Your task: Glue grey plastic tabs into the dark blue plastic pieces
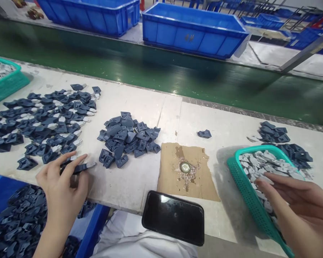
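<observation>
In the head view, the left hand (59,182) rests at the near edge of the tabletop (140,104), its fingers pinched on a dark blue piece (79,167) with a grey tab at its end, held just above the surface. The right hand (301,204) lies over the grey inserts (258,163) in a tilted teal basket (247,200), fingers stretched out and slightly apart, touching the inserts but clamped on nothing visible. Judging by the layout, much is done: a wide spread of tabbed pieces (43,122) lies beyond the left hand. Much also remains: a heap of bare dark pieces (127,138) sits mid-tabletop, a smaller heap (285,143) lies behind the basket, and a blue bin (94,229) below the edge holds more. A black phone (173,216), its screen dark, lies beside a scrap of cardboard (174,179). Across the green conveyor belt (177,79), a blue crate (191,28) bears a faint mark, too small to read
</observation>
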Demonstrator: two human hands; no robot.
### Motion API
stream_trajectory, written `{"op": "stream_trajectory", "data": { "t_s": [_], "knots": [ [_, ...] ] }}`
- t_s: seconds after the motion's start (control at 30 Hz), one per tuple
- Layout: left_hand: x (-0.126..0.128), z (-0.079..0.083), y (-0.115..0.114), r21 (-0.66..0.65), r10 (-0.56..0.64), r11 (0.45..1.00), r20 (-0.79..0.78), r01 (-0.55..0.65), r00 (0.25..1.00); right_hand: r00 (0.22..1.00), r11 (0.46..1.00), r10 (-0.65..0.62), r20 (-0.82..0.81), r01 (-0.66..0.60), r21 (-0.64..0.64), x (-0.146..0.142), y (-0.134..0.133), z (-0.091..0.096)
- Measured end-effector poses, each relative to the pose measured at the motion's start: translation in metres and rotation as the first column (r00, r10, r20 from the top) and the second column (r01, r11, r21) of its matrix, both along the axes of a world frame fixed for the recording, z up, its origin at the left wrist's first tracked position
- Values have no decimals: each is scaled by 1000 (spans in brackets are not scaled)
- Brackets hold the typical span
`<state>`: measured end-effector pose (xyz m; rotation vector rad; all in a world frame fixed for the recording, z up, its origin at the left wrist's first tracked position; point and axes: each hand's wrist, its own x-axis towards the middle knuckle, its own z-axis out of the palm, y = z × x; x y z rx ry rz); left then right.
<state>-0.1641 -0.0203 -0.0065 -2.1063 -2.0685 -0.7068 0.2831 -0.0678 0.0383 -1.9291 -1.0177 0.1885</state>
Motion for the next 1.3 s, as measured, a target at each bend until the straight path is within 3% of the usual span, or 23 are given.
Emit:
{"op": "stream_trajectory", "data": {
  "t_s": [0.1, 0.27, 0.47, 0.57, 0.73, 0.87, 0.93, 1.0, 1.1, 1.17, 1.3],
  "knots": [
    [14, 7, 6, 27, -124, 992, 31, 123, 992, 991, 997, 17, -136, -7, 74, -36, 1, 2],
    [35, 10, 15, -75, -229, 969, 80, 235, 970, 888, 955, 297, -350, -274, 115, -56, 6, -17],
    [33, 8, 15, -68, -319, 942, 109, 328, 941, 849, 963, 258, -461, -263, 56, -60, 17, -37],
    [33, 10, 13, -53, -310, 947, 120, 318, 943, 807, 954, 283, -519, -294, 63, -63, 21, -41],
    [43, 19, 3, -39, -194, 978, 188, 205, 963, 748, 947, 300, -592, -309, 89, -65, 25, -43],
    [60, 25, -8, 23, -112, 994, 352, 111, 929, 748, 947, 288, -598, -316, 60, -65, 25, -41],
    [70, 25, -13, -44, -93, 990, 508, 133, 857, 761, 938, 315, -567, -342, 62, -64, 24, -39],
    [82, 25, -14, -125, -95, 962, 682, 243, 726, 776, 921, 366, -513, -382, 79, -63, 25, -36],
    [101, 25, -8, -167, -96, 866, 869, 471, 485, 818, 908, 392, -420, -419, 32, -64, 28, -30],
    [116, 25, -2, -181, -53, 796, 929, 577, 365, 836, 912, 367, -408, -409, -18, -67, 32, -27],
    [142, 25, 9, -169, -1, 736, 968, 655, 251, 815, 899, 374, -442, -435, -43, -72, 39, -26]
  ]
}}
